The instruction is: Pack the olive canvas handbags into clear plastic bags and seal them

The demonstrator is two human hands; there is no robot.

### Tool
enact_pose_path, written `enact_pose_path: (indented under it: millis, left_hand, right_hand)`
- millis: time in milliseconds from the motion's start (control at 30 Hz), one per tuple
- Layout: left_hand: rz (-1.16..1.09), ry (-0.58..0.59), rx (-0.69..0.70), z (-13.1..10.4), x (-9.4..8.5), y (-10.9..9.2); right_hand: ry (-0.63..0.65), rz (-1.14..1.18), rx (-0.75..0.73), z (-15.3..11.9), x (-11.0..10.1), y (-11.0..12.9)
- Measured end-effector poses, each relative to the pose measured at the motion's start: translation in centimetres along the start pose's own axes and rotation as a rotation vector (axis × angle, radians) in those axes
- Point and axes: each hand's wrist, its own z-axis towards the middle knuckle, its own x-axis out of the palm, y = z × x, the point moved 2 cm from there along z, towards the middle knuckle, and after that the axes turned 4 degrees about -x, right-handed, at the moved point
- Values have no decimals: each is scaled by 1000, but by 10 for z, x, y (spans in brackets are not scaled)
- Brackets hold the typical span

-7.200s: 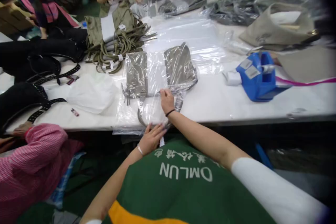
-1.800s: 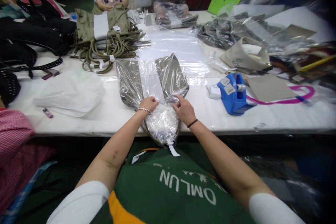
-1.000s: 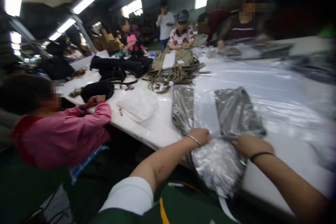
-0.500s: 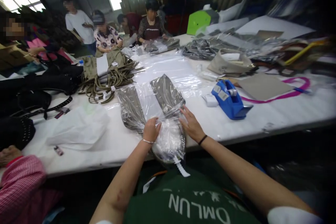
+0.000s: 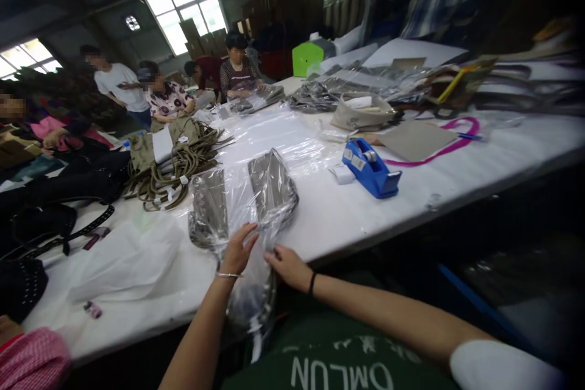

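Observation:
A clear plastic bag (image 5: pixel 240 195) lies at the table's front edge, its lower end hanging over toward my apron. Inside it are olive-brown folded pieces (image 5: pixel 270 186) with a white band between them. My left hand (image 5: pixel 237 251) rests on the plastic near the middle, thumb and fingers apart. On the bag's right edge, my right hand (image 5: pixel 291 267) has its fingers curled and pinches the plastic. A white strip (image 5: pixel 256 341) dangles at the bag's lower end.
A blue tape dispenser (image 5: pixel 371 167) stands to the right, beside a grey-beige sheet (image 5: pixel 414 139) and a magenta strap (image 5: pixel 470 126). Olive bags with straps (image 5: pixel 176 155) are piled at left, near black studded items (image 5: pixel 59 195). A co-worker's pink checked sleeve (image 5: pixel 36 350) is at lower left.
The view has shifted, so the table appears tilted. My right hand has moved down along the bag's edge and its fingers have curled in. My left hand stays on the plastic.

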Motion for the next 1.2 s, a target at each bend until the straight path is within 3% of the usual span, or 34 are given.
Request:
enact_pose_path:
  millis: [100, 133, 167, 200, 233, 367, 400, 433, 467, 533, 633, 733, 900, 1000, 1100, 1200]
  left_hand:
    - [33, 100, 43, -10, -7, -19]
    - [77, 157, 81, -12, -3, -25]
    - [129, 208, 112, -14, 4, -29]
    - [181, 242, 134, -16, 13, -32]
    - [228, 253, 143, -18, 24, -34]
    - [364, 135, 149, -25, 61, -38]
    - [387, 96, 155, -26, 68, -39]
    - [407, 65, 158, -27, 73, -41]
    - [423, 42, 161, -28, 77, -42]
    - [448, 27, 163, -28, 80, -43]
    - [483, 84, 179, -32, 77, -39]
    - [512, 148, 241, -49, 66, -31]
    - [543, 216, 431, -85, 47, -22]
    - [538, 230, 529, -88, 45, -17]
    - [531, 202, 571, -83, 51, -14]
    - [546, 171, 582, -83, 56, -13]
  right_hand:
    - [544, 274, -320, -33, 54, 31]
    - [678, 347, -426, -42, 58, 38]
    - [728, 409, -487, -47, 55, 42]
    - [678, 469, -492, -46, 43, 42]
    - [539, 520, -447, -41, 25, 38]
    - [-321, 510, -242, 14, -81, -6]
    - [-477, 424, -239, 32, -107, -16]
    - [-531, 309, -258, 53, -128, -24]
    - [-530, 177, -267, 74, -144, -31]
    - [-403, -61, -253, 113, -164, -39]
    - [-220, -192, -213, 144, -171, -44]
    - [-195, -177, -223, 124, -170, -50]
    - [-244, 79, -132, 21, -175, -84]
    - [-249, 269, -39, -14, -179, -95]
    - [-311, 128, 43, 3, -180, -86]
    - [-192, -148, 84, 46, -172, -66]
